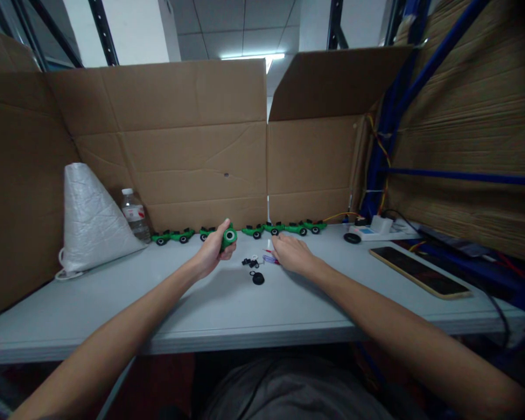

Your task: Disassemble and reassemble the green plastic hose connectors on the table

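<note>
My left hand [210, 248] is closed around a green rounded toy part [228, 236], whose end shows a white ring with a dark centre. On the table, my right hand [292, 254] reaches down with its fingers together, by some thin purple and red wires [270, 258]. Whatever its fingertips pinch is hidden. Between the hands lie several small black parts [250, 263] and a black round cap [258, 279]. Behind them, green toy cars with black wheels [273, 229] stand in a row along the cardboard.
A silvery bag [91, 221] and a water bottle [135, 214] stand at the left. To the right are a phone [417, 271], a white power strip [382, 229] with cables, and a black disc [352, 238]. Cardboard walls [192, 140] enclose the table [227, 315].
</note>
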### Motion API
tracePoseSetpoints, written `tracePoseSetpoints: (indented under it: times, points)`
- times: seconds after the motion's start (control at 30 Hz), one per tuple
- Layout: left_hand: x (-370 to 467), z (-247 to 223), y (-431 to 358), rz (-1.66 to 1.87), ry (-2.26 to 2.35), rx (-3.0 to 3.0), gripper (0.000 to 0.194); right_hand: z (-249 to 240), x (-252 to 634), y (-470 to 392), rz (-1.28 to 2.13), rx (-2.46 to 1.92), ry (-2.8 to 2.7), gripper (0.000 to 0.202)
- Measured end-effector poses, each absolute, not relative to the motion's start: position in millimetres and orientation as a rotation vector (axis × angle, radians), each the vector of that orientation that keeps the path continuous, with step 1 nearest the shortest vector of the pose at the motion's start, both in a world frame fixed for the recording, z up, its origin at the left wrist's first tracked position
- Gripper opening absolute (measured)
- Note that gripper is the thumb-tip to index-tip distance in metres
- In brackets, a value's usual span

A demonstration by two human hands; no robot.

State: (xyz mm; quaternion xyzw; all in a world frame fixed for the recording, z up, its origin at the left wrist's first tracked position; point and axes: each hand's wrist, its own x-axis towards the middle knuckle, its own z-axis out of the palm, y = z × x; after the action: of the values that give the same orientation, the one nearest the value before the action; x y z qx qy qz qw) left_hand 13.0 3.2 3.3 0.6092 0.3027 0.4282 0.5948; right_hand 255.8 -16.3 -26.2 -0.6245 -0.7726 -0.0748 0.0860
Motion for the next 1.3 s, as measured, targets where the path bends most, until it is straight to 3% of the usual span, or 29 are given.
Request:
tracePoseSetpoints:
  times: [0.27, 0.57, 0.83, 1.0, 1.3]
  points:
    - [12.2, 3.2, 1.0, 0.963, 0.725, 1.456, 0.06, -29.1, 259.9, -9.9, -0.211, -1.795, -2.26, 0.022]
    - [15.6, -1.1, 1.2, 1.08, 0.829, 1.543, 0.065, -10.2, 240.6, -29.5, -0.108, -1.136, -2.091, 0.025]
    - [13.2, -5.5, 8.0, 1.12, 0.825, 1.621, 0.065, -12.4, 238.8, -31.8, -0.13, -1.115, -2.207, 0.02]
    - [16.5, -3.9, -0.4, 1.037, 0.873, 1.697, 0.064, -13.8, 237.5, -30.4, -0.226, -1.103, -2.304, 0.036]
    - [17.2, -4.3, -2.3, 0.985, 0.871, 1.828, 0.062, -17.8, 230.3, -34.1, -0.205, -1.084, -2.312, 0.034]
